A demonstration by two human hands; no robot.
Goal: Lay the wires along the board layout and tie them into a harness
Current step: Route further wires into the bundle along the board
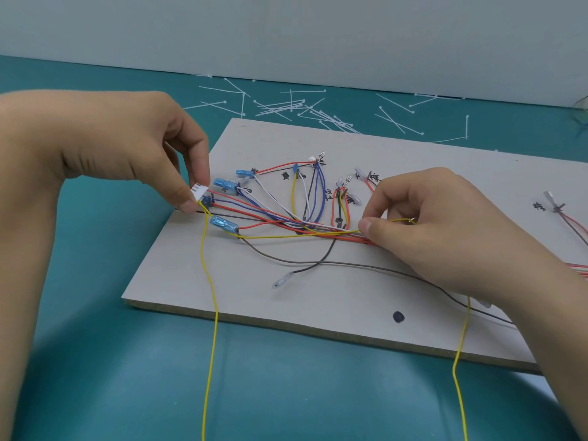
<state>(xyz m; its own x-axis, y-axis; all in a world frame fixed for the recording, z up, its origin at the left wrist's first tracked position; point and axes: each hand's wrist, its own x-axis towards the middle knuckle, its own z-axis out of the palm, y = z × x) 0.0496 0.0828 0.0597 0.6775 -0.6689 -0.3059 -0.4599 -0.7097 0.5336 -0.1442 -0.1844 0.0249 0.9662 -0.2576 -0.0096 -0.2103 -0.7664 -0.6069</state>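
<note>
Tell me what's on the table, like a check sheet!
Surface: teal table mat, under a flat grey layout board.
Job's things: bundle of red, blue, white wires laid on the board; blue sleeved terminals.
Clutter: thin white cable ties scattered behind the board.
Hands: left hand pinches a small white plastic connector; right hand pinches a thin yellow wire.
Cables: yellow wire hangs over the near edge; brown wire lies loose.
Surroundings: plain pale wall.

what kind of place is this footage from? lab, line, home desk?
Probably a wire-harness assembly bench. Clues: a grey layout board with handwritten marks, coloured wires routed across it, loose white cable ties on the teal mat. Left hand pinches a white connector, right hand a yellow wire.
</note>
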